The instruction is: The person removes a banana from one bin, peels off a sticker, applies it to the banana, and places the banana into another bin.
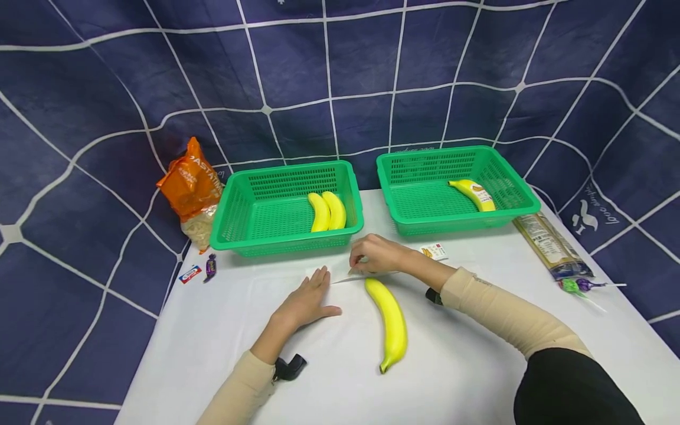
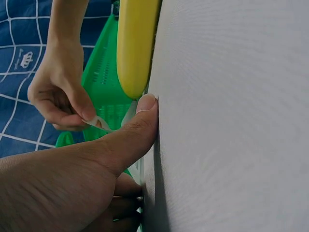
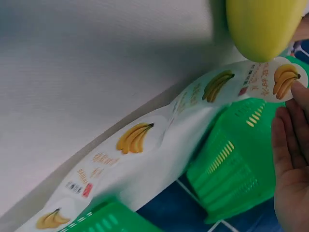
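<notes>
Left hand (image 1: 304,302), head view: fingers straight, thumb spread, at left end of label strip (image 1: 341,274).
Right hand (image 1: 374,254), head view: pinches label strip.
Banana (image 1: 391,324), head view: on worktop (image 1: 451,378), one end near label strip.
Right hand, left wrist view: thumb against finger, label strip twisted between.
Print (image 3: 135,138), right wrist view: banana pictures along label strip, unseen in head view.

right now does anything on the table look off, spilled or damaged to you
Nothing looks spilled or damaged. The only mild oddity: the banana in the right green basket bears a label, while the two bananas in the left green basket show none on their visible sides.
</notes>
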A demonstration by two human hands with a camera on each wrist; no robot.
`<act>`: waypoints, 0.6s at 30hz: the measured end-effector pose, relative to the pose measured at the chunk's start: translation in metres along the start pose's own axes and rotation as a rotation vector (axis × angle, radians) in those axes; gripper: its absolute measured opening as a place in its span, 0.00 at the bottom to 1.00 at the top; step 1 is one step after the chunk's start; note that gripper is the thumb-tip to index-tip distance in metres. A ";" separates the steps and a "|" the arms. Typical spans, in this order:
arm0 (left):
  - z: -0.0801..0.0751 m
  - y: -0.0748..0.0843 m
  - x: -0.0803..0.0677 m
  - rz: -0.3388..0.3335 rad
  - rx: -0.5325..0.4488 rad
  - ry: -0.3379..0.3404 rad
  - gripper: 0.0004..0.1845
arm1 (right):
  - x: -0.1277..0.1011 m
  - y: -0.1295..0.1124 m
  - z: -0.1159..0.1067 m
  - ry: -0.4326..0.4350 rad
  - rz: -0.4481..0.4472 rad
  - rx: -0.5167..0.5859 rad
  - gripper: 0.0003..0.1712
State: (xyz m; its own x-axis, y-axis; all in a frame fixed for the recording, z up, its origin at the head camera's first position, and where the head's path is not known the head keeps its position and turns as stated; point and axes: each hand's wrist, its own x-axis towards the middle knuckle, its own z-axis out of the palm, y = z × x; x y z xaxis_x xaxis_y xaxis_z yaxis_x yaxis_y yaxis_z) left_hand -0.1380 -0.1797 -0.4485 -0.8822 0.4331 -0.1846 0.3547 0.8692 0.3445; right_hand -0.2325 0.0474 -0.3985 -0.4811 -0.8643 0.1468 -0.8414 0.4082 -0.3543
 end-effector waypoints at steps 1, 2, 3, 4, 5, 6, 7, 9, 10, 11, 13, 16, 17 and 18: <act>0.000 0.000 0.000 -0.004 0.001 0.002 0.51 | -0.002 0.000 -0.002 0.011 0.004 0.008 0.02; 0.000 0.000 0.000 -0.008 0.001 0.008 0.52 | -0.004 0.000 -0.003 0.023 0.007 0.016 0.02; -0.001 0.000 0.000 -0.011 0.002 0.013 0.52 | -0.006 -0.001 -0.005 0.036 0.008 0.025 0.02; -0.001 0.000 0.000 -0.013 0.002 0.018 0.52 | -0.009 -0.001 -0.008 0.053 0.006 0.035 0.02; -0.001 0.000 0.000 -0.015 0.007 0.023 0.52 | -0.012 -0.001 -0.010 0.073 0.005 0.052 0.02; -0.001 0.000 0.000 -0.018 0.014 0.026 0.52 | -0.015 -0.002 -0.013 0.095 0.005 0.065 0.02; -0.001 -0.001 0.000 -0.017 0.025 0.030 0.53 | -0.018 -0.003 -0.016 0.117 0.005 0.086 0.03; -0.001 -0.001 0.001 -0.013 0.041 0.043 0.53 | -0.025 -0.004 -0.022 0.156 0.017 0.113 0.03; 0.000 -0.002 0.001 -0.011 0.050 0.052 0.54 | -0.029 -0.006 -0.025 0.173 0.030 0.123 0.03; 0.000 -0.002 0.002 -0.011 0.063 0.060 0.54 | -0.032 -0.006 -0.028 0.190 0.047 0.131 0.03; 0.000 -0.003 0.003 -0.003 0.075 0.087 0.55 | -0.038 -0.008 -0.031 0.213 0.087 0.134 0.02; -0.001 -0.006 0.004 0.009 0.080 0.117 0.57 | -0.046 -0.010 -0.033 0.237 0.138 0.135 0.01; -0.002 -0.007 0.004 0.017 0.079 0.123 0.57 | -0.047 -0.011 -0.033 0.244 0.149 0.136 0.01; -0.003 -0.009 0.005 0.026 0.075 0.132 0.57 | -0.049 -0.011 -0.033 0.246 0.160 0.139 0.02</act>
State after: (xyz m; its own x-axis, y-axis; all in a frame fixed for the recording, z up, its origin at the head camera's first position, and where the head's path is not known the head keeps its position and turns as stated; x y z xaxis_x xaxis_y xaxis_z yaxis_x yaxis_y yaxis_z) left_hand -0.1464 -0.1858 -0.4500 -0.9036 0.4253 -0.0521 0.3961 0.8755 0.2766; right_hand -0.2073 0.0949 -0.3714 -0.6639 -0.6886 0.2915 -0.7165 0.4744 -0.5114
